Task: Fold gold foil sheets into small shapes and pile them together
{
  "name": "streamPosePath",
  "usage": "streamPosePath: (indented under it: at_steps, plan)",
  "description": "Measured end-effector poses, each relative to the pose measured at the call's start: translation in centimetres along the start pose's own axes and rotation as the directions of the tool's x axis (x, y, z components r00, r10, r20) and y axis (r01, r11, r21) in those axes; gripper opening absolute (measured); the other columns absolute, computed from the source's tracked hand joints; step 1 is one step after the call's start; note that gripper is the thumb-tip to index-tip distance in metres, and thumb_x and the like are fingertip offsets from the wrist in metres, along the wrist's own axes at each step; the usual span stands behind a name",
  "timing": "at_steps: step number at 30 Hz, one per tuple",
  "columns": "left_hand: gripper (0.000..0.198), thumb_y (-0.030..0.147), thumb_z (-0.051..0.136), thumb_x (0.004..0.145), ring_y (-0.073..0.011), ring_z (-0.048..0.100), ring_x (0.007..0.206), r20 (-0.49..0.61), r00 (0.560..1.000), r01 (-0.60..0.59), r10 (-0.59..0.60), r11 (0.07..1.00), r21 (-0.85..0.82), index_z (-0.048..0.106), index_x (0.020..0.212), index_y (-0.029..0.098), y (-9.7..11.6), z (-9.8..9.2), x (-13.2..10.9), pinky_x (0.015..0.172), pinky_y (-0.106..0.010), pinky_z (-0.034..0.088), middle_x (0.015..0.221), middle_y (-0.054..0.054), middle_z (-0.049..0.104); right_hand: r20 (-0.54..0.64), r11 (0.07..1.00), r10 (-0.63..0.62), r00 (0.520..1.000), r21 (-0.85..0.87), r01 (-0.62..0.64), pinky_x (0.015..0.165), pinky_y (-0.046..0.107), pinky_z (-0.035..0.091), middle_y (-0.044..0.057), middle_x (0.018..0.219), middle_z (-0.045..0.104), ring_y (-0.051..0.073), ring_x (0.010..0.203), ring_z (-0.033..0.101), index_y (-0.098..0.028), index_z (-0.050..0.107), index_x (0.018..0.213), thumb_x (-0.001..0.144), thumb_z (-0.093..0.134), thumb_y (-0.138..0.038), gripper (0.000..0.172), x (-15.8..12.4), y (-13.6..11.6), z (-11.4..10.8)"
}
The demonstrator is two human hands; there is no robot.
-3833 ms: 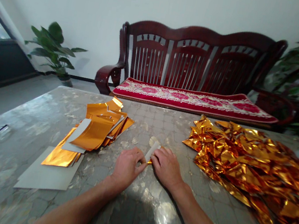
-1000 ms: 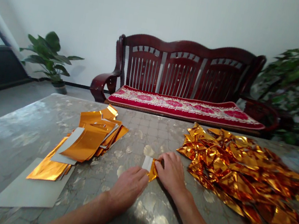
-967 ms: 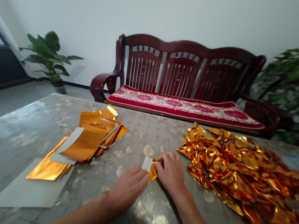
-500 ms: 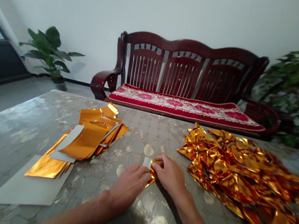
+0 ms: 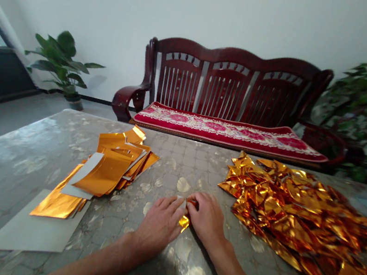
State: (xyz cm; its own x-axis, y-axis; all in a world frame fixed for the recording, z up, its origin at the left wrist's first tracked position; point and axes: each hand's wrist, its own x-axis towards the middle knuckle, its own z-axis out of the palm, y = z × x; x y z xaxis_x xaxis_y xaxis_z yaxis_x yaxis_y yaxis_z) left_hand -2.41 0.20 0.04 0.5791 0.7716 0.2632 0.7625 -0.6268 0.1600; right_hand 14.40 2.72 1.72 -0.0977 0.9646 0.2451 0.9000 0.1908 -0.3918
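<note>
Both my hands rest on the table at its middle, pressed together over a small folded piece of gold foil paper. My left hand lies over the piece's left part with fingers bent down on it. My right hand pinches its upper right end. Only a gold sliver and a bit of white backing show between the hands.
A loose stack of flat gold sheets with white backs lies to the left, over a grey sheet. A big heap of folded gold foil pieces fills the right side. A wooden bench and potted plants stand behind.
The hands have closed in over the foil piece; its white flap, plainly showing a second ago, is now almost covered by my left hand's fingers. The camera shifted slightly.
</note>
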Motion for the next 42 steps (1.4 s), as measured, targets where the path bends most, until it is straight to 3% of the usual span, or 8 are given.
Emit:
streamPosePath:
  at_steps: [13,26,32,35,39,42]
  plan:
    - [0.035,0.033,0.061,0.090,-0.0260,0.049,0.124,0.021,1.000,0.007,-0.007,1.000,-0.018,0.054,0.124,0.027,-0.3,-0.9,0.2,0.102,-0.044,0.042,0.140,-0.006,0.053,-0.027,0.982,-0.168,0.985,-0.097,0.164,0.081,0.032,0.037,0.004,0.088,0.065,0.022,0.092,0.052,-0.027,0.071,0.096,0.091,0.057,-0.022,0.016,-0.7,0.1,0.0]
    - [0.036,0.032,0.059,0.090,-0.0251,0.047,0.123,0.017,1.000,-0.012,0.013,1.000,-0.015,0.054,0.125,0.027,-0.3,-1.1,0.2,0.102,-0.042,0.040,0.139,-0.005,0.053,-0.001,0.942,-0.250,0.968,-0.229,0.243,0.076,0.035,0.031,0.006,0.084,0.063,0.022,0.086,0.047,-0.024,0.070,0.083,0.090,0.057,-0.020,0.015,-0.8,-0.5,-0.5]
    - [0.035,0.035,0.060,0.091,-0.0283,0.045,0.126,0.005,1.000,-0.010,0.010,1.000,0.025,0.054,0.124,0.028,-0.3,-0.9,0.1,0.101,-0.046,0.041,0.140,-0.006,0.052,0.011,0.957,-0.221,0.975,-0.188,0.219,0.077,0.032,0.034,0.005,0.085,0.063,0.021,0.087,0.052,-0.024,0.072,0.088,0.093,0.053,-0.021,0.020,-1.1,-0.6,-0.6]
    - [0.028,0.030,0.058,0.092,-0.0281,0.046,0.124,-0.020,0.999,-0.029,0.030,0.998,0.055,0.056,0.120,0.026,0.3,-1.4,-0.2,0.099,-0.044,0.042,0.137,-0.007,0.053,0.005,0.986,-0.126,0.992,-0.105,0.126,0.074,0.029,0.037,0.004,0.084,0.064,0.018,0.085,0.057,-0.026,0.073,0.090,0.093,0.051,-0.021,0.023,-1.1,-0.4,-0.2]
    - [0.015,0.024,0.053,0.095,-0.0220,0.055,0.098,0.045,0.994,-0.103,0.102,0.994,0.027,0.059,0.108,0.022,1.4,-1.6,-0.8,0.083,-0.036,0.046,0.110,-0.005,0.063,0.013,1.000,0.029,0.999,-0.006,-0.029,0.071,0.026,0.039,0.000,0.087,0.068,0.016,0.084,0.062,-0.028,0.073,0.090,0.087,0.055,-0.020,0.021,-0.9,-0.1,0.1]
    - [0.010,0.026,0.053,0.096,-0.0223,0.056,0.090,0.087,0.989,-0.126,0.123,0.992,0.027,0.060,0.099,0.021,1.4,-1.5,-0.9,0.078,-0.036,0.045,0.094,-0.003,0.064,0.005,0.998,0.062,0.998,0.031,-0.062,0.072,0.026,0.040,-0.001,0.090,0.071,0.016,0.084,0.064,-0.027,0.071,0.097,0.083,0.055,-0.018,0.023,-0.8,0.0,0.0]
